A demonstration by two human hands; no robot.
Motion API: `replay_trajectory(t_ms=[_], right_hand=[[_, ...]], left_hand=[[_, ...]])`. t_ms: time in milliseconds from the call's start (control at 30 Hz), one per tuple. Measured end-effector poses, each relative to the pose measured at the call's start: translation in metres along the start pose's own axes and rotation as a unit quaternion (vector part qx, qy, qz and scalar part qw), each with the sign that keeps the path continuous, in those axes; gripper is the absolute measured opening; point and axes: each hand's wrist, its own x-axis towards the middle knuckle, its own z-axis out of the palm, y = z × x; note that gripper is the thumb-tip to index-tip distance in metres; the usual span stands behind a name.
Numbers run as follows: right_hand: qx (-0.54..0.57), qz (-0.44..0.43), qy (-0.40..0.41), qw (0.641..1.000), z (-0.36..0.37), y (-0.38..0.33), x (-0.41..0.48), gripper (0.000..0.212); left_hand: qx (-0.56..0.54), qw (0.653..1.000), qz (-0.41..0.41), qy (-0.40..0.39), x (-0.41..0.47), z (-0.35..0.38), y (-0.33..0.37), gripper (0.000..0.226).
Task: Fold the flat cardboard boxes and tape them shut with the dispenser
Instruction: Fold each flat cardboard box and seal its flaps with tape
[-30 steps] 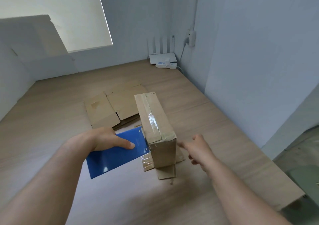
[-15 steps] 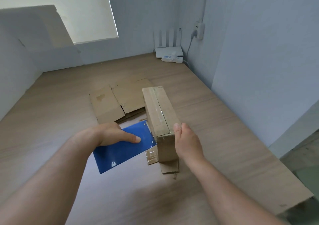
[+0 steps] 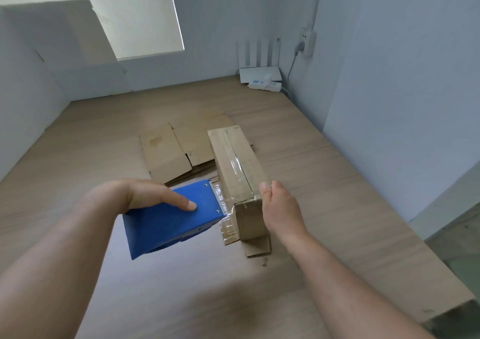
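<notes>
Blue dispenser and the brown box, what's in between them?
Clear tape stretches from the blue dispenser to the near end of the box; the head view shows it.

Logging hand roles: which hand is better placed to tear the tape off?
Probably left: the left hand grips the blue dispenser, its tape stretched to the near end of the box. The right hand rests against its right side.
</notes>
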Motion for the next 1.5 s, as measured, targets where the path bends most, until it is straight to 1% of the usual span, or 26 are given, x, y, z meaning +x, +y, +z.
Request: replay_trajectory(t_ms=[67,167,267,300,333,400,433,467,567,633,700,800,867,933,967,1000,1033,1067,1100,1133,1167,1233,1300,1367,1400,1500], right_hand=[[-0.012,-0.012,-0.001,1.000,0.003,-0.002,0.000,0.026],[-0.012,-0.003,0.000,1.000,0.003,-0.002,0.001,0.030],[-0.015,0.000,0.000,1.000,0.003,-0.003,0.002,0.029],[-0.014,0.002,0.000,1.000,0.003,-0.005,0.003,0.028],[-0.010,0.004,-0.001,1.000,0.003,-0.005,0.004,0.029],[-0.008,0.013,-0.002,1.000,0.002,-0.003,0.004,0.033],[-0.009,0.014,-0.005,1.000,0.001,0.000,0.004,0.033],[-0.005,0.012,-0.004,1.000,-0.001,0.000,0.005,0.032],[-0.017,0.008,-0.012,1.000,-0.002,-0.001,0.005,0.033],[-0.014,0.011,-0.017,1.000,0.000,-0.003,0.008,0.036],[-0.013,0.012,-0.015,1.000,0.000,-0.005,0.008,0.036],[-0.011,0.012,-0.024,1.000,-0.001,-0.002,0.008,0.046],[-0.010,0.005,-0.029,1.000,-0.003,-0.003,0.007,0.052],[-0.014,-0.001,-0.037,0.999,-0.005,-0.003,0.006,0.056],[-0.016,-0.004,-0.044,0.999,-0.006,-0.003,0.006,0.057],[-0.019,-0.007,-0.049,0.999,-0.007,-0.003,0.006,0.058],[-0.022,-0.009,-0.054,0.998,-0.008,-0.003,0.006,0.059],[-0.025,-0.011,-0.058,0.998,-0.009,-0.003,0.007,0.060],[-0.031,-0.012,-0.063,0.997,-0.010,-0.004,0.007,0.061],[-0.038,-0.013,-0.069,0.997,-0.011,-0.005,0.008,0.062],[-0.048,-0.015,-0.075,0.996,-0.011,-0.006,0.009,0.062],[-0.073,-0.019,-0.079,0.994,-0.011,-0.006,0.010,0.059],[-0.094,-0.021,-0.069,0.993,-0.010,-0.002,0.013,0.053],[-0.095,-0.018,-0.062,0.993,-0.010,0.004,0.018,0.049],[-0.091,-0.023,-0.064,0.994,-0.012,0.006,0.020,0.049],[-0.061,-0.054,-0.088,0.993,-0.022,0.011,0.029,0.045]], left_hand=[[0.003,0.999,-0.020,0.028,0.002,0.009,0.007,0.073],[0.016,0.997,-0.032,0.074,0.002,0.018,0.021,0.056],[0.054,0.991,-0.029,0.121,-0.001,0.019,0.034,0.047],[0.081,0.985,-0.027,0.151,0.000,0.020,0.038,0.043],[0.136,0.972,-0.034,0.191,0.002,0.024,0.039,0.037],[0.297,0.913,-0.071,0.271,0.005,0.044,0.022,0.021],[0.330,0.895,-0.092,0.285,0.009,0.055,0.008,0.020],[0.323,0.897,-0.105,0.284,0.017,0.061,-0.004,0.025],[0.223,0.932,-0.091,0.270,0.035,0.083,-0.036,0.038],[0.207,0.929,-0.085,0.296,0.047,0.095,-0.047,0.040],[0.213,0.923,-0.084,0.310,0.054,0.107,-0.055,0.035],[0.206,0.930,-0.096,0.289,0.062,0.128,-0.070,0.033],[0.210,0.929,-0.116,0.282,0.062,0.139,-0.073,0.037],[0.202,0.917,-0.151,0.308,0.056,0.142,-0.064,0.046],[0.165,0.916,-0.133,0.340,0.050,0.142,-0.053,0.046],[0.093,0.921,-0.074,0.371,0.044,0.142,-0.039,0.046],[0.000,0.921,0.013,0.390,0.036,0.140,-0.020,0.048],[-0.087,0.910,0.100,0.393,0.025,0.139,0.002,0.052],[-0.147,0.895,0.163,0.389,0.014,0.138,0.025,0.055],[-0.186,0.883,0.197,0.383,0.009,0.138,0.045,0.056],[-0.212,0.882,0.205,0.367,0.011,0.138,0.061,0.056],[-0.244,0.893,0.175,0.335,0.024,0.144,0.077,0.062],[-0.259,0.894,0.155,0.331,0.037,0.153,0.082,0.061],[-0.275,0.883,0.152,0.350,0.044,0.159,0.083,0.048],[-0.287,0.875,0.160,0.355,0.047,0.160,0.082,0.046],[-0.318,0.862,0.197,0.341,0.050,0.159,0.079,0.048]])
